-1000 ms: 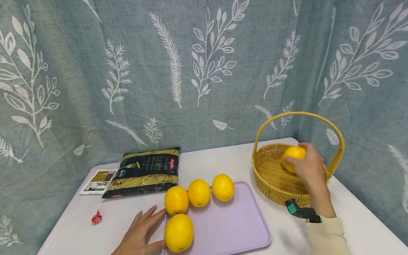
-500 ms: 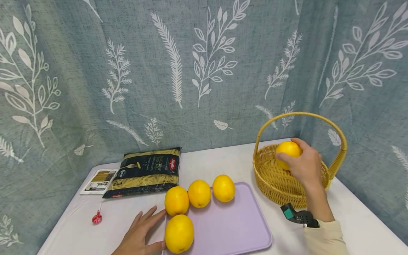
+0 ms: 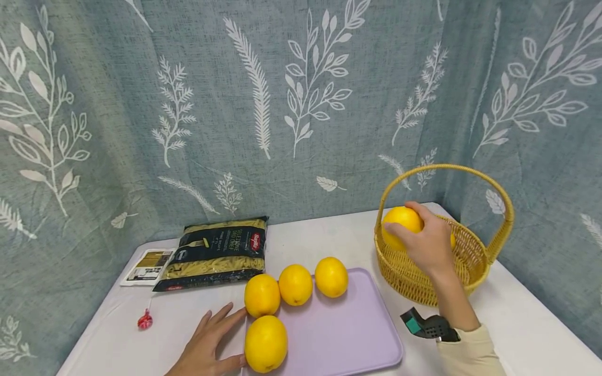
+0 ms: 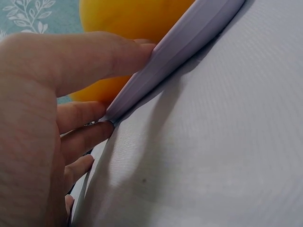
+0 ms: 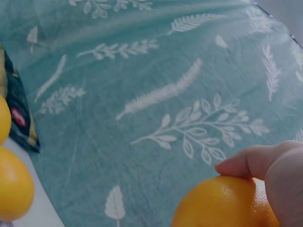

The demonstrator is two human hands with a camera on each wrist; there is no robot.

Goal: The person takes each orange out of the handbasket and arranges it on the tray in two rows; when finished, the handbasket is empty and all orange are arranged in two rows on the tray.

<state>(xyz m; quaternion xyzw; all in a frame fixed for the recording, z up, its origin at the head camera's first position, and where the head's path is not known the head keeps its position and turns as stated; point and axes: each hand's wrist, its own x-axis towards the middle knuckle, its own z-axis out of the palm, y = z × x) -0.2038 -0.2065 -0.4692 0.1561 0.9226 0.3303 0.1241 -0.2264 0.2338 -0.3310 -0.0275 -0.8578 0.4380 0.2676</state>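
My right hand (image 3: 425,243) grips a yellow-orange orange (image 3: 401,227) over the left rim of the wicker basket (image 3: 406,282). Thumb and fingers sit on opposite sides of the fruit. Behind the hand, part of another orange (image 3: 453,241) shows inside the basket. On the left, my left hand (image 3: 207,339) lies with spread fingers against the lilac tray (image 3: 338,329). In the left wrist view its thumb (image 4: 118,54) and fingertips touch the tray's edge (image 4: 165,56). Several oranges stand on the tray: a near one (image 3: 266,344), and others (image 3: 296,284) along its far side.
A bag of penne pasta (image 3: 216,253) lies at the back left, overlapping a small white packet (image 3: 148,267). A red lollipop (image 3: 145,319) lies nearer on the white table (image 3: 103,334). A patterned curtain (image 3: 263,130) hangs behind. The basket's tall handle (image 3: 447,166) arches above its opening.
My right hand has lifted the orange from inside the basket and carried it left to the rim, uncovering another orange there. The left hand and the tray's oranges stay put.
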